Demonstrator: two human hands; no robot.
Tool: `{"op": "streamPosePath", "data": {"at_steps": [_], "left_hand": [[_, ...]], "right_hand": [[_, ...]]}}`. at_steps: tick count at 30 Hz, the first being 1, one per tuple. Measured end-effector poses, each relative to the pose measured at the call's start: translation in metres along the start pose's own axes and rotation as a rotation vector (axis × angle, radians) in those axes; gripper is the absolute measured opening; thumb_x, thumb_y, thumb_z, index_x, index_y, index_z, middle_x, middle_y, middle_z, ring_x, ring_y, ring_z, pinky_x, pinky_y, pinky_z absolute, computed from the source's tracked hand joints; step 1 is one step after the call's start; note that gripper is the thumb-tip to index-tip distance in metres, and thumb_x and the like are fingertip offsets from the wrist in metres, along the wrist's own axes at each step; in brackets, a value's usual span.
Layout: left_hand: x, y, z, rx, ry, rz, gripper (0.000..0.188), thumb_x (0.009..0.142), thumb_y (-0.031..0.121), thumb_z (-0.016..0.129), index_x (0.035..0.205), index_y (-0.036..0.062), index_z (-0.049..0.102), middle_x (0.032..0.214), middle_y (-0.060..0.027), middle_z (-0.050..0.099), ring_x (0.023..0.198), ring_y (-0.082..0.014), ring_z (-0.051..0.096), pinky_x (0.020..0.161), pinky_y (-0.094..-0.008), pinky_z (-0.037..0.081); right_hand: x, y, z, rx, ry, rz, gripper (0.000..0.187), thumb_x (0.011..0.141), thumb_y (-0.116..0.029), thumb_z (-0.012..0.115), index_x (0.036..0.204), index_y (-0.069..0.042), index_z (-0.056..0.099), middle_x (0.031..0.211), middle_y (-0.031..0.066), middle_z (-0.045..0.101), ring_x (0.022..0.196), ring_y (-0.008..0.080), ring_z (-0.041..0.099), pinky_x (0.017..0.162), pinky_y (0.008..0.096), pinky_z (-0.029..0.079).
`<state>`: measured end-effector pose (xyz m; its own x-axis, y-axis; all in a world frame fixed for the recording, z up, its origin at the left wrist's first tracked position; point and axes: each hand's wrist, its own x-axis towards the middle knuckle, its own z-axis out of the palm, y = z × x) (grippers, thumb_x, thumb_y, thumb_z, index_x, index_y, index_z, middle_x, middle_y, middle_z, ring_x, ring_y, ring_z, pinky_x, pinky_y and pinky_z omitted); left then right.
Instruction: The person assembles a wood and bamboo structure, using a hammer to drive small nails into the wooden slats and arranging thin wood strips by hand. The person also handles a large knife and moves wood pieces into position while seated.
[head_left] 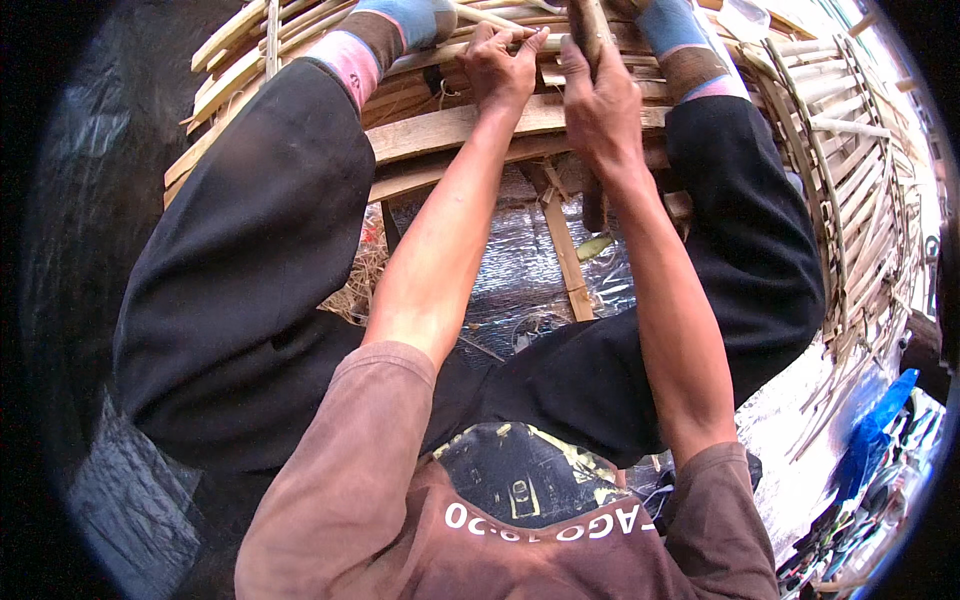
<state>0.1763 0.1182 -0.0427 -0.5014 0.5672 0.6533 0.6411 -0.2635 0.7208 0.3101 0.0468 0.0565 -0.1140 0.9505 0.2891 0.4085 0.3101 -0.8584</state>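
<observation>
Two trousered legs (250, 250) hem in left and right; between them, silvery sheeting (510, 250) shows beyond the slats' near edge. Over these wooden slats (430, 135), the left hand (500, 70) curls, any hold unclear; the right hand (605, 110) wraps a wooden handle (588, 30). Far right stands a slatted panel (845, 130).

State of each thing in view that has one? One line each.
Right hand: closed around wooden handle
Wooden handle: gripped
Left hand: fingers curled, at the slats; grip unclear
Slats: lying side by side
Silver sheet: wrinkled, lower than slats
Socks: worn
</observation>
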Motion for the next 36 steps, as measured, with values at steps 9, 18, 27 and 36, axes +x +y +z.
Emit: {"op": "streamPosePath", "data": {"at_steps": [9,18,27,36], "left_hand": [[0.006,0.003,-0.003,-0.089,-0.005,0.014,0.018,0.074,0.026,0.083,0.079,0.0101,0.077,0.079,-0.0087,0.065,0.077,-0.0272,0.064,0.071,-0.0414,0.049],[0.002,0.009,-0.008,0.039,-0.036,0.045,0.023,0.080,0.029,0.081,0.084,0.0077,0.077,0.081,-0.0043,0.063,0.071,-0.0168,0.062,0.063,-0.0322,0.049],[0.002,0.009,-0.011,0.018,-0.061,0.021,0.023,0.079,0.032,0.081,0.084,0.0095,0.077,0.081,-0.0056,0.065,0.075,-0.0215,0.064,0.071,-0.0364,0.048],[0.006,0.012,-0.006,-0.036,-0.041,-0.005,0.021,0.076,0.031,0.081,0.082,0.0113,0.077,0.079,-0.0070,0.065,0.075,-0.0251,0.063,0.072,-0.0402,0.048]], "right_hand": [[0.001,-0.006,0.001,-0.008,-0.005,0.001,0.045,0.097,-0.042,0.055,0.097,0.003,0.055,0.082,0.0366,0.063,0.085,0.0535,0.063,0.073,0.0572,0.049],[0.001,0.020,0.002,0.118,0.001,0.175,0.047,0.099,-0.044,0.054,0.103,0.003,0.059,0.086,0.0308,0.066,0.086,0.0457,0.067,0.074,0.0496,0.049],[-0.002,0.037,0.012,0.143,0.001,0.178,0.043,0.099,-0.045,0.057,0.091,-0.003,0.058,0.057,0.0048,0.051,0.048,0.0139,0.052,0.045,0.0341,0.043],[-0.001,0.036,0.008,0.172,0.007,0.256,0.046,0.097,-0.043,0.058,0.103,0.003,0.062,0.082,0.0224,0.068,0.079,0.0331,0.067,0.076,0.0425,0.050]]}}
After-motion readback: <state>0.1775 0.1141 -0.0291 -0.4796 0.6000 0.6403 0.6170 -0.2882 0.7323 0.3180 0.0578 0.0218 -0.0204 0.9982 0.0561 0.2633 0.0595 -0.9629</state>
